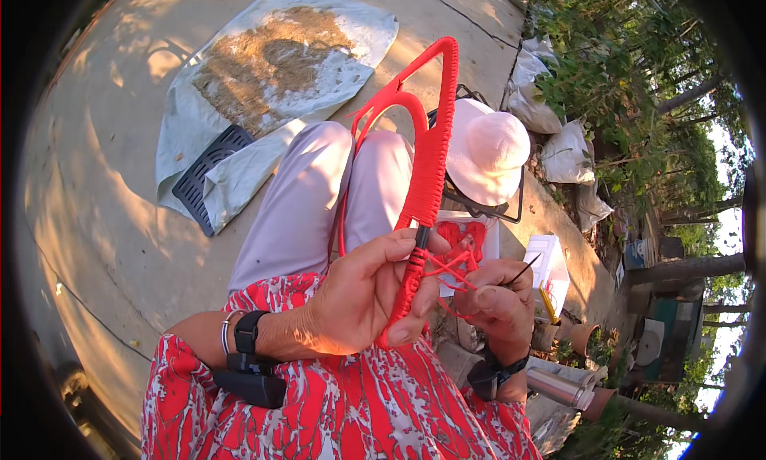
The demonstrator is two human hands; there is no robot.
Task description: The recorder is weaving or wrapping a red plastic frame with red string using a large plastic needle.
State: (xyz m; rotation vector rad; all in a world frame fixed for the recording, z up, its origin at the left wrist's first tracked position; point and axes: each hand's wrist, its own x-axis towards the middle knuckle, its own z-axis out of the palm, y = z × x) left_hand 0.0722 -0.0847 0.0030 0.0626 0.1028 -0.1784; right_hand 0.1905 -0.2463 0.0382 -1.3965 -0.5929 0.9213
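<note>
Red cord-wrapped frame [427, 153] rises above the lap (just left of the pink hat [487, 150]); left hand [363, 296] fingers clamped round its lower stem, right hand [499, 304] fingers pinched together on a thin dark needle [523, 271] beside it.

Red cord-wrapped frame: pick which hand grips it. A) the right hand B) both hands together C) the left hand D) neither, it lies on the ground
C: the left hand is closed around the lower wrapped bar of the red cord-wrapped frame, while the right hand sits beside it, pinching a thin dark needle-like tool among the loose red cords.
</note>
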